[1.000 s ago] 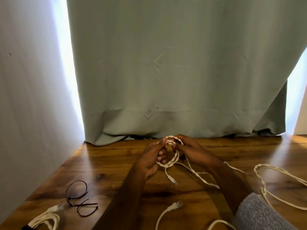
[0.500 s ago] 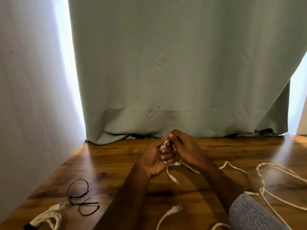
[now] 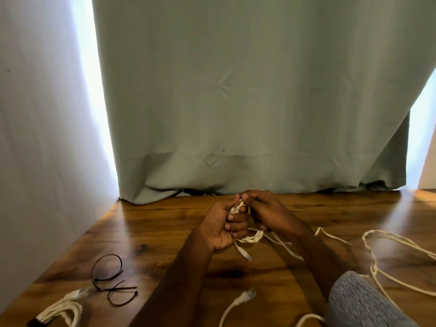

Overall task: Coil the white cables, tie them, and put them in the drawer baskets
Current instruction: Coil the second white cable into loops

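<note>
My left hand (image 3: 221, 227) grips a small coil of white cable (image 3: 250, 237), its fingers curled round the loops. A plug end (image 3: 245, 254) hangs below the fist. My right hand (image 3: 266, 212) pinches the top of the same coil, close against the left hand. The rest of this cable (image 3: 382, 251) trails away to the right across the wooden table (image 3: 146, 232) in loose loops. A second white cable end with a plug (image 3: 243, 298) lies near the front edge. No drawer baskets are in view.
A tied bundle of white cable (image 3: 61, 308) lies at the front left. Beside it are looped black ties (image 3: 113, 279). A grey-green curtain (image 3: 236, 102) hangs along the table's back edge, and a white wall (image 3: 35, 138) closes the left side.
The open loop held between both hands has been squeezed into my left fist. My right hand has moved in tight against the left hand at the coil's top.
</note>
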